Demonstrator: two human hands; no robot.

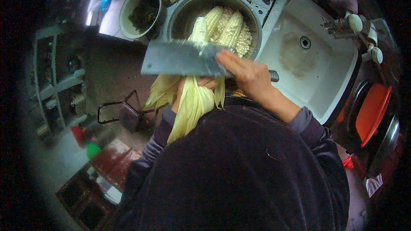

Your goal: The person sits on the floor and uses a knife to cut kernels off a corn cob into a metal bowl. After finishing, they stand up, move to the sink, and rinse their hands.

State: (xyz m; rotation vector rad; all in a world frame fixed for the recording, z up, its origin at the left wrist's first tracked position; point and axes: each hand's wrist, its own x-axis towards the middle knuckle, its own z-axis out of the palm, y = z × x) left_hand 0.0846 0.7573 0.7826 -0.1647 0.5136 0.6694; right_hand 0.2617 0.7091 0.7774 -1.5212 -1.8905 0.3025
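Observation:
My right hand (pixel 246 72) is closed around the dark handle of a cleaver (pixel 180 57), its broad blade lying across the near rim of a metal pot (pixel 173 28). Under the blade, my left hand (pixel 205 82) grips an ear of corn (pixel 198 32) by its pulled-back husk (pixel 195 100); the blade covers much of this hand. The ear's pale upper end reaches over the pot, past the blade. Inside the pot are other bare corn cobs (pixel 231 29) and loose cut kernels (pixel 244 38).
To the right of the pot is a white sink (pixel 295 72) with taps (pixel 354 22) at its far side. A bowl of dark leafy bits (pixel 124 21) stands left of the pot. A red basin (pixel 372 113) is at the right, and a dark metal-framed chair (pixel 128 113) stands on the floor at left.

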